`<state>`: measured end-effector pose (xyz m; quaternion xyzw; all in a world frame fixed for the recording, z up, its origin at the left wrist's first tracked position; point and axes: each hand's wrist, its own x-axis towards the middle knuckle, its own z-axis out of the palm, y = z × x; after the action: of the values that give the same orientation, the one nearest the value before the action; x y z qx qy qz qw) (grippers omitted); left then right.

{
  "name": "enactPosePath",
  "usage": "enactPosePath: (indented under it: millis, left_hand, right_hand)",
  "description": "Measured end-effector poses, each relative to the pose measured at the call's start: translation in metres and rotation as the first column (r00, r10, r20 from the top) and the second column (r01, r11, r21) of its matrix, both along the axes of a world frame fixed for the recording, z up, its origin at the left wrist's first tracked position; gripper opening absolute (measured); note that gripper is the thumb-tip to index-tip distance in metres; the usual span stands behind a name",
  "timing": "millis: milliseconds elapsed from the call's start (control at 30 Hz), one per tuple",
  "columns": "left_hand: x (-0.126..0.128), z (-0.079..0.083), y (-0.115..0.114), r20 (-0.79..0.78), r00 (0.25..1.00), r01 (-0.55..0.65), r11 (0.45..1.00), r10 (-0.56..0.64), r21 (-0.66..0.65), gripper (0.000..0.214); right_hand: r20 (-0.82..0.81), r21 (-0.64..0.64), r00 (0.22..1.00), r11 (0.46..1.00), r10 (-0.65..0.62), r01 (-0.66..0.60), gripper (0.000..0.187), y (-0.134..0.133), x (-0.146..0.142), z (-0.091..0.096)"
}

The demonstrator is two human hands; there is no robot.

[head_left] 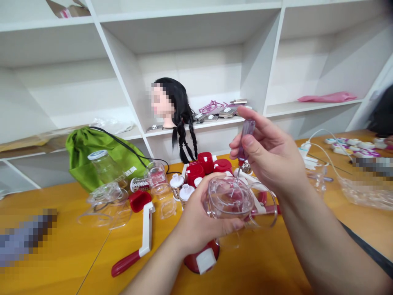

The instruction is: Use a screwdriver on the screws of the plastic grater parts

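Note:
My left hand (pixel 196 217) cradles a clear plastic grater housing (pixel 229 198) from below, with its fingers wrapped under the part. My right hand (pixel 264 153) pinches a purple-handled screwdriver (pixel 246 139) above it, and the thin steel shaft reaches down into the housing. Just left of my hands stand white-capped parts (pixel 181 190) and red plastic caps (pixel 199 168). A red-handled white crank (pixel 144 233) lies on the table below my left wrist, and a red and white base piece (pixel 202 258) sits partly hidden beneath my hands.
An orange tabletop (pixel 61 233) holds clear plastic parts (pixel 106 207) and a metal grater drum (pixel 139 184) before a green drawstring bag (pixel 89 157). White shelves (pixel 190 32) carry a mannequin head (pixel 166 102). At the right edge, a person's dark sleeve (pixel 382 110) stands beyond several small items.

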<state>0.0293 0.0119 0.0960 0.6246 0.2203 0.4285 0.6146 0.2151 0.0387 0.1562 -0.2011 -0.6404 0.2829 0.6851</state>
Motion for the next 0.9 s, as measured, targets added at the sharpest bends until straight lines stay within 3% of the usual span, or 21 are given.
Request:
enactPosePath:
  millis: [167, 267, 467, 767, 900]
  left_hand:
    - [-0.003, 0.002, 0.002, -0.005, 1.0, -0.028, 0.998, 0.028, 0.048, 0.079]
    - [-0.006, 0.004, 0.002, 0.014, 1.0, -0.026, 0.997, 0.025, 0.07, 0.08]
    - [-0.008, 0.001, 0.002, 0.03, 0.995, 0.09, 0.994, -0.092, 0.055, 0.085]
    - [-0.001, -0.004, 0.003, 0.058, 0.986, 0.155, 0.988, -0.154, -0.011, 0.086]
    - [-0.001, -0.006, 0.004, 0.113, 0.975, 0.19, 0.982, -0.189, 0.0, 0.078]
  right_hand:
    - [-0.021, -0.004, 0.999, 0.999, 0.044, -0.044, 0.046, -0.006, -0.001, 0.003]
    - [-0.054, 0.003, 0.997, 0.998, 0.063, -0.063, 0.038, -0.008, 0.001, 0.004]
    - [-0.039, -0.034, 0.995, 0.995, 0.096, -0.097, 0.031, -0.008, 0.002, 0.004]
    - [-0.052, 0.046, 0.99, 0.99, -0.127, 0.13, 0.034, -0.001, -0.004, 0.004]
    - [-0.051, 0.045, 0.988, 0.988, -0.143, 0.145, 0.033, -0.004, -0.006, 0.003]
